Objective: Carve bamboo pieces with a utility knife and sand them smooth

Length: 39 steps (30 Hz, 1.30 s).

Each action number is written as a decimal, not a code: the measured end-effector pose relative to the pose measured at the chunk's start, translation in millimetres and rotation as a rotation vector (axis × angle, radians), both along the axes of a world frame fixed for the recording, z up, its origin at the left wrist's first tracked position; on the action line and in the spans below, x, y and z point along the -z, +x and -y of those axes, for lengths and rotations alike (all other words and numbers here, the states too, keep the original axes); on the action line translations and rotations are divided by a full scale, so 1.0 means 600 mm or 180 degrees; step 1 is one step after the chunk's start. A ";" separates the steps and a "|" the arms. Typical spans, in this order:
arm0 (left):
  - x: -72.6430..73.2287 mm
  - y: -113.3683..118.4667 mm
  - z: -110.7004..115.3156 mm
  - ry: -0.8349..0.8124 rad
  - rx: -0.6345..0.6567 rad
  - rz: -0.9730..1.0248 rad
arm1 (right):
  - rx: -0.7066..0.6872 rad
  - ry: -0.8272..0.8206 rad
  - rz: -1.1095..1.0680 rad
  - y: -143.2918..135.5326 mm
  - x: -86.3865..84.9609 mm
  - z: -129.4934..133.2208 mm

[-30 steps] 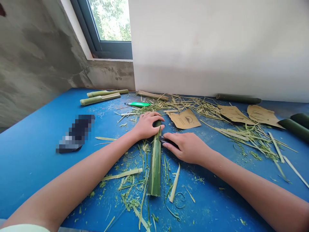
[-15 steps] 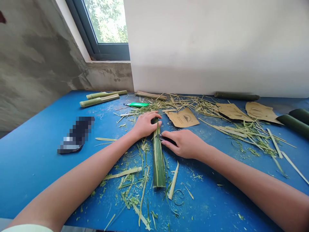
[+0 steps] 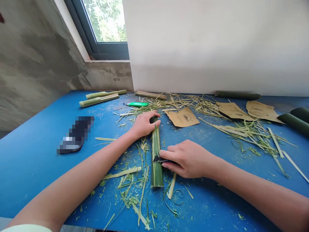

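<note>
A green bamboo piece [image 3: 157, 175] lies lengthwise on the blue table, pale where strips of its skin are gone. My left hand [image 3: 145, 123] grips its far end, thumb and fingers around it. A dark-handled knife [image 3: 166, 160] is in my right hand [image 3: 187, 159], its blade resting across the bamboo's surface nearer the close end. Green and pale shavings [image 3: 130, 190] are scattered on both sides of the piece.
A dark phone-like object [image 3: 76, 133], pixelated, lies at left. Behind are a green cutter [image 3: 137, 104], cut bamboo pieces [image 3: 98, 100] and brown paper [image 3: 184, 117]. More strips [image 3: 243, 132] and dark green bamboo tubes [image 3: 295, 124] are at right.
My right hand has drawn the knife along the bamboo toward me, from near my left hand to the lower part. The bamboo's near end has shifted slightly left. My left hand stays at the far end.
</note>
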<state>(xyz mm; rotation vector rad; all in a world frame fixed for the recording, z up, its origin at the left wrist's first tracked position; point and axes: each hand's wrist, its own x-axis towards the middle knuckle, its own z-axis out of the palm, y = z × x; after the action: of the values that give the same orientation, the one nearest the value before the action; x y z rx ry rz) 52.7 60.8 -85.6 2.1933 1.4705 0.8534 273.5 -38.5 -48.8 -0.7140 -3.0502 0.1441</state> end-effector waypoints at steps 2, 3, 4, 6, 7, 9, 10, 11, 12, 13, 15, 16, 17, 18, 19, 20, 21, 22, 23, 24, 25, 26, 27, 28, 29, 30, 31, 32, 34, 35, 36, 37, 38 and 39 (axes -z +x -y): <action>-0.001 0.000 0.000 -0.0022 0.0022 0.0013 | -0.0155 0.0035 0.0029 -0.002 -0.003 0.008; -0.001 0.000 0.000 -0.0030 0.0038 0.0013 | -0.0231 0.0058 0.0045 -0.003 -0.004 0.013; -0.001 -0.001 0.000 -0.0032 0.0054 0.0008 | -0.0291 0.0092 0.0055 -0.005 -0.006 0.019; 0.000 -0.001 -0.002 -0.0020 0.0062 -0.0004 | -0.0430 0.0149 0.0045 -0.006 -0.010 0.030; 0.001 -0.001 -0.003 -0.0005 0.0060 -0.0009 | -0.0519 0.0160 0.0011 -0.007 -0.013 0.033; 0.004 -0.001 -0.005 0.0037 0.0059 -0.0024 | -0.0703 0.0135 -0.0135 -0.005 -0.016 0.034; 0.004 -0.001 -0.005 0.0065 0.0063 -0.0038 | -0.0748 0.0099 -0.0245 -0.003 -0.017 0.030; 0.005 0.000 -0.005 0.0095 0.0074 -0.0061 | -0.0722 0.0047 -0.0382 0.000 -0.017 0.024; 0.005 0.000 -0.005 0.0122 0.0085 -0.0093 | -0.0615 -0.0009 -0.0534 0.003 -0.017 0.016; 0.004 0.001 -0.005 0.0144 0.0094 -0.0134 | -0.0447 -0.0068 -0.0668 0.006 -0.016 0.006; 0.001 0.003 -0.002 0.0162 0.0136 -0.0251 | -0.0015 -0.0124 -0.0796 0.012 -0.013 -0.015; -0.001 0.004 0.001 0.0168 0.0168 -0.0325 | 0.0183 -0.0111 -0.0774 0.014 -0.011 -0.025; -0.004 0.005 0.003 0.0175 0.0201 -0.0405 | 0.0344 -0.0075 -0.0704 0.014 -0.009 -0.034; -0.006 0.006 0.006 0.0180 0.0234 -0.0488 | 0.0452 -0.0032 -0.0618 0.014 -0.007 -0.041; -0.008 0.007 0.008 0.0178 0.0264 -0.0565 | 0.0513 0.0001 -0.0540 0.013 -0.005 -0.046; -0.010 0.008 0.010 0.0166 0.0282 -0.0627 | 0.0532 0.0020 -0.0475 0.012 -0.003 -0.050; -0.012 0.008 0.012 0.0144 0.0294 -0.0671 | 0.0515 0.0024 -0.0422 0.010 -0.001 -0.052; -0.012 0.009 0.013 0.0116 0.0308 -0.0700 | 0.0471 0.0018 -0.0376 0.009 0.000 -0.053; -0.012 0.009 0.013 0.0095 0.0321 -0.0715 | 0.0413 0.0014 -0.0338 0.009 0.001 -0.054; -0.012 0.008 0.013 0.0088 0.0326 -0.0720 | 0.0363 0.0018 -0.0320 0.009 0.002 -0.054; -0.011 0.008 0.013 0.0096 0.0324 -0.0720 | 0.0331 0.0035 -0.0319 0.011 0.002 -0.054; -0.010 0.008 0.012 0.0111 0.0316 -0.0718 | 0.0310 0.0071 -0.0332 0.013 0.001 -0.055; -0.009 0.007 0.012 0.0129 0.0303 -0.0712 | 0.0300 0.0125 -0.0355 0.016 0.000 -0.056; -0.008 0.007 0.011 0.0145 0.0290 -0.0703 | 0.0300 0.0185 -0.0387 0.019 -0.001 -0.057; -0.007 0.007 0.010 0.0154 0.0279 -0.0692 | 0.0325 0.0245 -0.0435 0.022 -0.002 -0.058; -0.007 0.007 0.010 0.0156 0.0277 -0.0681 | 0.0391 0.0292 -0.0499 0.024 -0.003 -0.058; -0.007 0.007 0.009 0.0157 0.0286 -0.0665 | 0.0514 0.0325 -0.0569 0.025 -0.004 -0.058; -0.007 0.007 0.009 0.0166 0.0306 -0.0638 | 0.0693 0.0348 -0.0631 0.024 -0.004 -0.058; -0.006 0.007 0.009 0.0216 0.0358 -0.0537 | 0.1105 0.0386 -0.0651 0.020 -0.004 -0.058; -0.006 0.007 0.009 0.0250 0.0379 -0.0476 | 0.1261 0.0410 -0.0603 0.016 -0.003 -0.058; -0.005 0.006 0.008 0.0281 0.0399 -0.0427 | 0.1356 0.0432 -0.0538 0.013 -0.001 -0.058; -0.004 0.006 0.007 0.0300 0.0420 -0.0399 | 0.1398 0.0448 -0.0481 0.010 0.002 -0.059; -0.003 0.005 0.006 0.0307 0.0444 -0.0394 | 0.1401 0.0451 -0.0445 0.007 0.005 -0.060; -0.001 0.005 0.005 0.0309 0.0472 -0.0407 | 0.1386 0.0439 -0.0427 0.005 0.009 -0.061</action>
<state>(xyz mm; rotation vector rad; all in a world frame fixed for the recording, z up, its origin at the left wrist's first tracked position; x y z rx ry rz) 55.6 57.9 -84.9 2.4345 1.3269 0.7624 276.6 -1.7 -54.0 -1.2697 -2.6688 -0.0216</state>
